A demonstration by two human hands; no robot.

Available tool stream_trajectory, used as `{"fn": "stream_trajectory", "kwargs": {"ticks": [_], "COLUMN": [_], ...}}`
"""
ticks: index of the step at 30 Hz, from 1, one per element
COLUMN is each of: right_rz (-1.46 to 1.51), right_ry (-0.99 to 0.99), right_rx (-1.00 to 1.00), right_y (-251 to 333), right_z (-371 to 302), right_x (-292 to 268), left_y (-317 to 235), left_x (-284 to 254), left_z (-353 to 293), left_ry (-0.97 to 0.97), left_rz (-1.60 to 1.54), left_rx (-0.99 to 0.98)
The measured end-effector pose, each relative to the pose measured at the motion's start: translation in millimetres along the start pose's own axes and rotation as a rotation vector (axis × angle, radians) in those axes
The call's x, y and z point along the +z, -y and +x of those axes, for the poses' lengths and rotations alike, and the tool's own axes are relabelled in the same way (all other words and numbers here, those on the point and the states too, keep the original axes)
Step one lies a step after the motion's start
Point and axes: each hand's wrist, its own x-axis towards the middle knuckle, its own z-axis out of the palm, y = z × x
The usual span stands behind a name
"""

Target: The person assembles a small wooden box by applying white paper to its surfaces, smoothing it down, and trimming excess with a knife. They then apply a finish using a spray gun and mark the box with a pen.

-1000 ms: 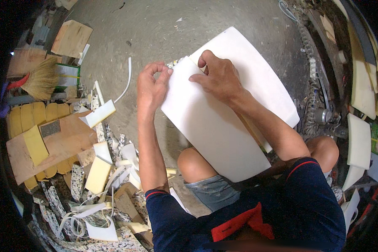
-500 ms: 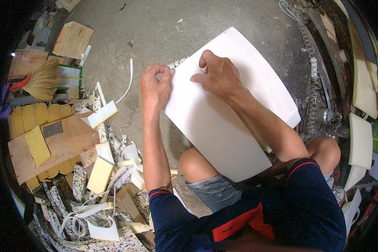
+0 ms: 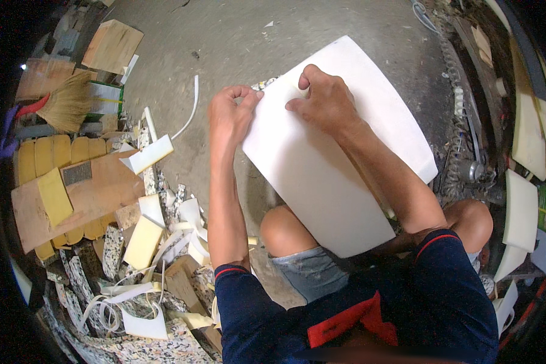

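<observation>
A large white foam panel [image 3: 321, 176] with curved edges lies tilted across my lap, and a sliver of speckled foam [image 3: 266, 83] shows at its far left edge. At that edge my left hand [image 3: 232, 112] has thumb and fingers pinched together on the panel's rim. Above the panel's upper part is my right hand [image 3: 330, 100], its fingers curled and thumb bent towards the index finger. A small pale bit shows between them, but I cannot make out what it is. My right forearm crosses over the panel and hides part of it.
Foam offcuts and strips [image 3: 144, 324] pile up at lower left, beside a wooden board [image 3: 103, 188]. A straw broom [image 3: 67, 106] stands far left. A coiled hose [image 3: 455, 121] runs along the right, near upright foam slabs [image 3: 520, 209]. A thin white strip [image 3: 194, 106] lies on the concrete floor.
The whole view has shifted slightly. Both hands keep nearly the same place on the foam panel, with the right hand's fingers still curled.
</observation>
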Motion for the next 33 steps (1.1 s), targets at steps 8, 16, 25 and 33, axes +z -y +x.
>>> {"fn": "stream_trajectory", "kwargs": {"ticks": [8,16,25,33], "right_rz": [0.067,-0.035,0.008,0.05], "right_ry": [-0.045,0.028,0.065,-0.036], "right_rx": [-0.166,-0.027,0.045,-0.042], "right_y": [-7.9,4.4,-5.9,-10.0], "right_z": [2.0,-47.6,-76.1,-77.9], "right_x": [3.8,-26.4,-39.2,-40.8], "left_y": [6.6,12.5,4.6,-9.2], "left_x": [10.1,41.4,42.6,54.0], "left_z": [-45.7,-74.7,-87.5,-95.7], "left_ry": [-0.302,-0.05,-0.001,0.048], "left_rz": [0.579,0.751,0.764,0.794], "left_rx": [0.596,0.567,0.596,0.584]}}
